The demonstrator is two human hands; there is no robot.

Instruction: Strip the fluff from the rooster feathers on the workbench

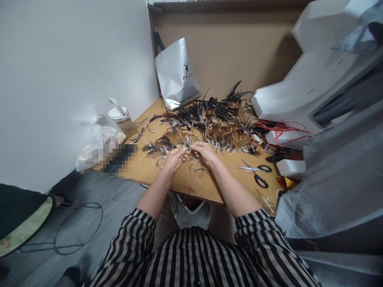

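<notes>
My left hand (177,158) and my right hand (205,152) meet over the front part of the table, fingertips pinched close together. Between them is a small bunch of pale and brown feathers (189,141), which both hands appear to grip at its lower end. To the left of it lie loose grey-brown feathers (155,145). Right behind my right hand spreads a row of orange-brown feathers (230,137). Farther back is a pile of black feathers (206,111). Open scissors (255,171) with black handles rest to the right of my right forearm.
A silver bag (178,75) leans against the back board. At the left stand a lidded drink bottle (121,117) and a clear plastic bag (89,153). Red strings (284,129) and white foam pieces (291,168) lie on the right. A white bin (191,213) sits below the table edge.
</notes>
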